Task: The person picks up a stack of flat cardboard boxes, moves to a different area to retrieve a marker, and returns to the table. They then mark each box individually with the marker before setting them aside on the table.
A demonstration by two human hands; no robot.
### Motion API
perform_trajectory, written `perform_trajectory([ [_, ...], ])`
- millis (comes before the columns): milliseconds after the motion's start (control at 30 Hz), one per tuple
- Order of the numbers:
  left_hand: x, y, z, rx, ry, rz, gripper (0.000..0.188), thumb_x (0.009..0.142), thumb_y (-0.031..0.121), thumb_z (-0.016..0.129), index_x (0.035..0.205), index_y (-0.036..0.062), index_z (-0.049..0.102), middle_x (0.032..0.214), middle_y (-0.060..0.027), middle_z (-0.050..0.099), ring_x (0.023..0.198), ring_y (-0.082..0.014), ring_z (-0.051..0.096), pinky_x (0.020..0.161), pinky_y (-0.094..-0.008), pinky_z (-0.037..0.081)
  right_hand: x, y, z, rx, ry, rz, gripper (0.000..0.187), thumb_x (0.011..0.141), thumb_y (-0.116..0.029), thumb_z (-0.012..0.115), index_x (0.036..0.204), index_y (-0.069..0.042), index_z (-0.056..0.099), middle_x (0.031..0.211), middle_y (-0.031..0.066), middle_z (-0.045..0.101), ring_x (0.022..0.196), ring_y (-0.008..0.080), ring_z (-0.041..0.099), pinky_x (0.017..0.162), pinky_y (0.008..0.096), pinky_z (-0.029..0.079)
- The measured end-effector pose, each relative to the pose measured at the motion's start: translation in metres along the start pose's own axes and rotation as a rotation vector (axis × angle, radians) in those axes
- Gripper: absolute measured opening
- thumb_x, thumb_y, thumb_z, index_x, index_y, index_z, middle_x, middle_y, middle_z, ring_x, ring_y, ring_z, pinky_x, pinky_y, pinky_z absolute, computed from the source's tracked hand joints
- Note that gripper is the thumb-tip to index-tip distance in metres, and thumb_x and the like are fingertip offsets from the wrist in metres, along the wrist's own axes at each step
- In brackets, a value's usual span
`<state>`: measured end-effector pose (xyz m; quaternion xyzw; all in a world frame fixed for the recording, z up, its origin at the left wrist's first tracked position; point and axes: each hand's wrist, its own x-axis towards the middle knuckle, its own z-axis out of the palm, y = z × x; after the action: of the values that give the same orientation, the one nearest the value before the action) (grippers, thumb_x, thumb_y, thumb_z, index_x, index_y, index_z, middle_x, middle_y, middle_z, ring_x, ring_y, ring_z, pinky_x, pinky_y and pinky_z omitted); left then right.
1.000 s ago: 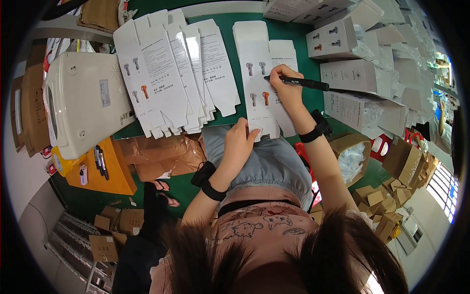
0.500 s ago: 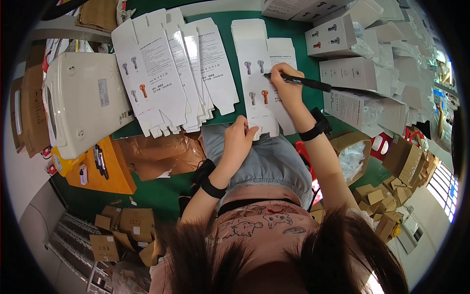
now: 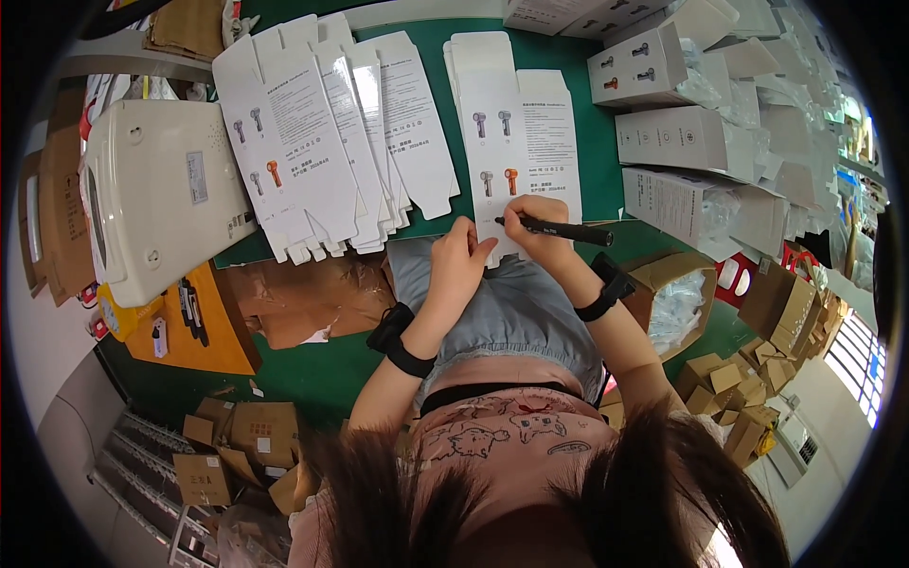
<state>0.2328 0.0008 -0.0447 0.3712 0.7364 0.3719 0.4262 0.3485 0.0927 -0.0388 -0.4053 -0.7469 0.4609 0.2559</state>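
Observation:
In front of me lies a flattened white box (image 3: 490, 104), printed with small pictures of handheld fans, on top of at least one other. My right hand (image 3: 540, 225) grips a black marker pen (image 3: 568, 230), its tip at the lower part of the printed face, below the orange fan picture. With fingers bent and thumb at the lower left edge of the same box, my left hand (image 3: 460, 254) steadies it. To the left, several more flattened white boxes (image 3: 303, 142) lie fanned out in an overlapping pile.
Standing white boxes (image 3: 670, 137), some holding clear plastic wrap, line the right of the green table (image 3: 592, 123). A beige machine (image 3: 170, 180) stands at the left, beside an orange surface (image 3: 227, 322) with several pens (image 3: 194, 310). Cardboard boxes (image 3: 265, 431) sit on the floor.
My right hand with the marker has moved down the box, from beside the upper fan pictures to below the lower ones. My left hand stays at the lower left edge.

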Motion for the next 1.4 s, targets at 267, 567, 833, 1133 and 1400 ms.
perform_trajectory([
  [267,-0.001,-0.003,0.002,-0.003,0.009,0.004,0.027,0.069,0.009,0.066,0.068,-0.0004,0.041,0.051,-0.0097,0.045,0.045,-0.0179,0.042,0.044,-0.0284,0.035,0.0,0.002,0.002,-0.061,-0.019,-0.049,0.004,0.065,-0.006,0.058,0.062,-0.004,0.056,0.052,0.0063,0.051,0.046,0.0173,0.051,0.045,0.026,0.04],
  [567,0.0,-0.005,0.002,-0.027,0.0,-0.002,0.026,0.069,0.008,0.066,0.069,-0.0006,0.041,0.052,-0.0096,0.045,0.045,-0.0172,0.042,0.045,-0.0281,0.035,0.0,0.005,0.006,-0.046,0.02,-0.084,0.004,0.065,-0.005,0.057,0.062,-0.003,0.055,0.053,0.0065,0.051,0.047,0.0169,0.053,0.045,0.0252,0.04],
  [833,0.0,-0.006,0.001,-0.047,0.016,-0.004,0.026,0.069,0.008,0.066,0.069,-0.0004,0.041,0.052,-0.0087,0.046,0.046,-0.0166,0.042,0.046,-0.0267,0.036,0.017,-0.005,-0.015,0.395,0.232,0.223,0.009,0.074,-0.004,0.053,0.067,0.001,0.054,0.058,0.0034,0.055,0.052,0.0084,0.053,0.048,0.02,0.041],
  [1133,-0.001,-0.002,0.001,-0.067,-0.002,0.031,0.026,0.069,0.007,0.064,0.07,-0.0008,0.04,0.054,-0.0147,0.048,0.048,-0.0287,0.048,0.045,-0.0326,0.036,0.069,0.006,-0.007,0.257,0.261,0.219,0.012,0.078,-0.007,0.052,0.07,0.002,0.055,0.058,0.0035,0.056,0.051,0.007,0.052,0.048,0.0182,0.04],
  [1400,0.001,-0.001,0.001,-0.06,-0.013,0.024,0.026,0.07,0.006,0.064,0.069,-0.0008,0.039,0.053,-0.0146,0.047,0.047,-0.0287,0.047,0.045,-0.0325,0.036,0.07,0.01,-0.004,0.084,0.246,0.177,0.012,0.076,-0.007,0.053,0.069,0.002,0.056,0.054,0.0034,0.056,0.05,0.0049,0.05,0.047,0.0181,0.038],
])
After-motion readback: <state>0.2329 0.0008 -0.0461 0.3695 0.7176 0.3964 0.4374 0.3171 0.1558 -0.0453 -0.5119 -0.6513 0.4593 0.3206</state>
